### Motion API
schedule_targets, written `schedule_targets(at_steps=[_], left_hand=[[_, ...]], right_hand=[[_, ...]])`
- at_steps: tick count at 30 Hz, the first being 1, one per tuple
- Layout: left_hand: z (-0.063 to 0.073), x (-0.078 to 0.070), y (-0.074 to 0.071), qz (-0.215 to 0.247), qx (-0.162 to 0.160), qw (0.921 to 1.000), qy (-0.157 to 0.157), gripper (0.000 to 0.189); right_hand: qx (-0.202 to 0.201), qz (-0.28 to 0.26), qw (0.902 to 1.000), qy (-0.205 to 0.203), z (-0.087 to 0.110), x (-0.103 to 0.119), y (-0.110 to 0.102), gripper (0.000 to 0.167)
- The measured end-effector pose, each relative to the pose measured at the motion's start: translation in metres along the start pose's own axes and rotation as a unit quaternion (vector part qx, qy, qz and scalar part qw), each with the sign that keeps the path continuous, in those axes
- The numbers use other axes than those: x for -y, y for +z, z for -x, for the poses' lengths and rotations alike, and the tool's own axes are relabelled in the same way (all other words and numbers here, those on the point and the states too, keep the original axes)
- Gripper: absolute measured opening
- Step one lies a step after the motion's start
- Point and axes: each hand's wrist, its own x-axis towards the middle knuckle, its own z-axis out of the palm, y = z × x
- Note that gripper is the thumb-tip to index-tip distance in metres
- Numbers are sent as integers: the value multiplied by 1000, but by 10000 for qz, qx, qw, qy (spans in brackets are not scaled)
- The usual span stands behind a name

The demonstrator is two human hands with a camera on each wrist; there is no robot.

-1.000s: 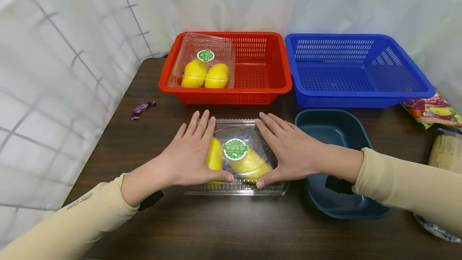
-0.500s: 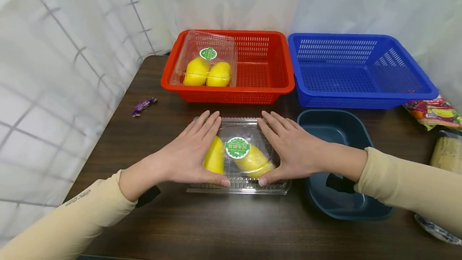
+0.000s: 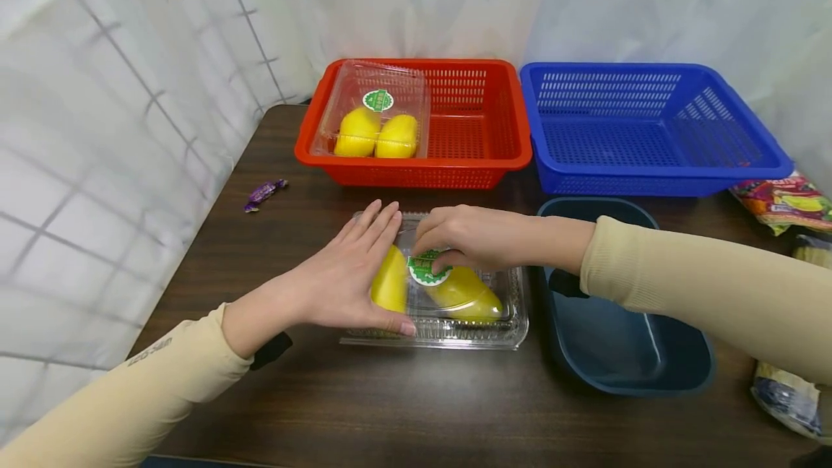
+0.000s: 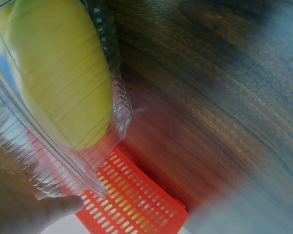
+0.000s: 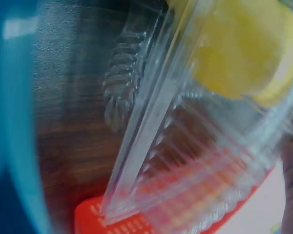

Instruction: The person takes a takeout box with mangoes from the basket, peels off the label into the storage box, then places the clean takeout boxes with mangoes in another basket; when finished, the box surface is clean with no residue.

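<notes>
A clear plastic clamshell box (image 3: 513, 323) with a lid lies on the table, holding yellow mangoes (image 3: 466, 296). My left hand (image 3: 344, 273) lies across the box's left side, fingers straight and thumb along the near edge. The right hand (image 3: 471, 237) is over the lid's middle with curled fingers. Its thumb is at the round green label (image 3: 425, 273), partly covering it; whether it pinches anything there is hidden. In the left wrist view a mango (image 4: 58, 73) shows through the box wall, with a fingertip (image 4: 63, 207) below. The right wrist view is blurred.
Behind stands a red basket (image 3: 416, 178) with another clear box of mangoes (image 3: 379, 137). A blue basket (image 3: 663, 172) is at its right. A dark teal basin (image 3: 624, 352) is right of the box. A purple-wrapped candy (image 3: 265, 195) lies left; packets (image 3: 789, 201) lie far right.
My right hand has left the box's right side and moved left to the label, its straight fingers now curled. The left hand stays on the box's left side.
</notes>
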Motion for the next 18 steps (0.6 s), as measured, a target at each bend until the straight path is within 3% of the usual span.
schedule_targets(at_steps=[8,18], left_hand=[[0,1,1,16,-4,10000,65,133],[1,2,2,63,37,10000,50,133]], right_hand=[[167,92,9990,-414,-24,0,2,23],[332,424,9969,-573,-28,-2,3,15]])
